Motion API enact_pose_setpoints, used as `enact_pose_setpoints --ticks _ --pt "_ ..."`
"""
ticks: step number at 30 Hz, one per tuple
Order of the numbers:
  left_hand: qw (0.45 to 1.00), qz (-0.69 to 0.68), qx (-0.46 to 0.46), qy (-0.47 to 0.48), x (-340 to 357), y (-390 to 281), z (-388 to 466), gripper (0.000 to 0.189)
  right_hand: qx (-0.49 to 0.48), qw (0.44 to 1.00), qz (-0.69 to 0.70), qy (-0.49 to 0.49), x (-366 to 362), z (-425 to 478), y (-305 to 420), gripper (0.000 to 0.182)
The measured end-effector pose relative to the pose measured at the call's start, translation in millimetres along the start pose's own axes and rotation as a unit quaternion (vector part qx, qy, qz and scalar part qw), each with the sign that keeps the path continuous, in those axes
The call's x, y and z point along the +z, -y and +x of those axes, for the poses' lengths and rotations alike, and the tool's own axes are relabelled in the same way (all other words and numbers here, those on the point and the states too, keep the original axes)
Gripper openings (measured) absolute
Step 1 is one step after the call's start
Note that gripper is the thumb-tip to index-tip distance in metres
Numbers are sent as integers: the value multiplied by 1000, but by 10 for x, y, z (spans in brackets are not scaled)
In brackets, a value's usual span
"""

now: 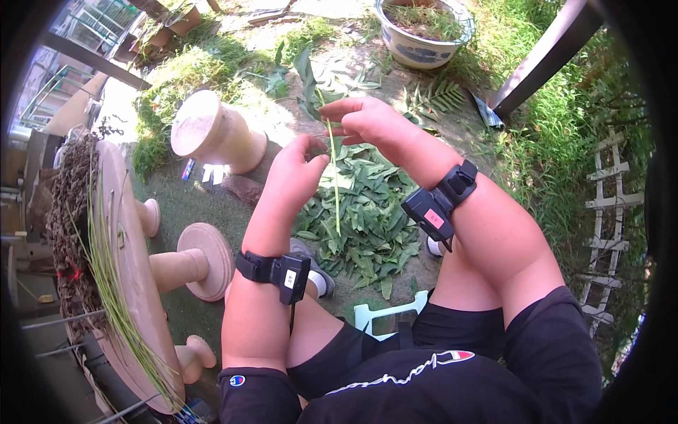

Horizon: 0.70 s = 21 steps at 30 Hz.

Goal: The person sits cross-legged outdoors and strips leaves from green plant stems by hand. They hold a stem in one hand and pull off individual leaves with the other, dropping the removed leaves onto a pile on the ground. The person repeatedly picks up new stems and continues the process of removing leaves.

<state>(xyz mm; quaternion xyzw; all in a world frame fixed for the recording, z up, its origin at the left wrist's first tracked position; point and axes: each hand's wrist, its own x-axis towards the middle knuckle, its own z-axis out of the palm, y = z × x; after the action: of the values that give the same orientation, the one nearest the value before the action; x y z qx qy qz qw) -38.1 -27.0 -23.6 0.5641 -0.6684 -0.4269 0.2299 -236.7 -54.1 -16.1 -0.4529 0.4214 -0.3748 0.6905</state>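
Between my hands hangs a long, thin green stem (334, 180), its upper end running up to large green leaves (307, 85). My right hand (363, 119) is at the upper part of the stem, fingertips beside the leaf base. My left hand (304, 161) is just left of the stem, thumb and fingers curled near it; whether it grips the stem is hard to tell. Below both hands, a heap of picked green leaves (371, 212) lies on the ground between my feet. A bundle of long bare stems (114, 297) lies along a stone table (124, 228) at the left.
A stone stool (212, 127) stands ahead on the left, with a reddish stone (242, 190) near its base. A ceramic planter (421, 40) stands ahead. Posts rise on both sides. A pale plastic stool (365, 315) is beneath me. A white lattice (606, 201) stands at the right.
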Motion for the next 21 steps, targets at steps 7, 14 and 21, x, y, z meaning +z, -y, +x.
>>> enact_pose_setpoints --ticks 7,14,21 --pt "953 -274 -126 -12 -16 -136 -47 33 5 1000 -15 16 130 -32 20 42" --pt "934 -337 -99 -59 23 -94 11 27 -92 991 44 92 267 -78 -95 46" --pt "881 -468 -13 -68 -61 -33 5 18 -78 996 5 54 371 -74 -147 33"
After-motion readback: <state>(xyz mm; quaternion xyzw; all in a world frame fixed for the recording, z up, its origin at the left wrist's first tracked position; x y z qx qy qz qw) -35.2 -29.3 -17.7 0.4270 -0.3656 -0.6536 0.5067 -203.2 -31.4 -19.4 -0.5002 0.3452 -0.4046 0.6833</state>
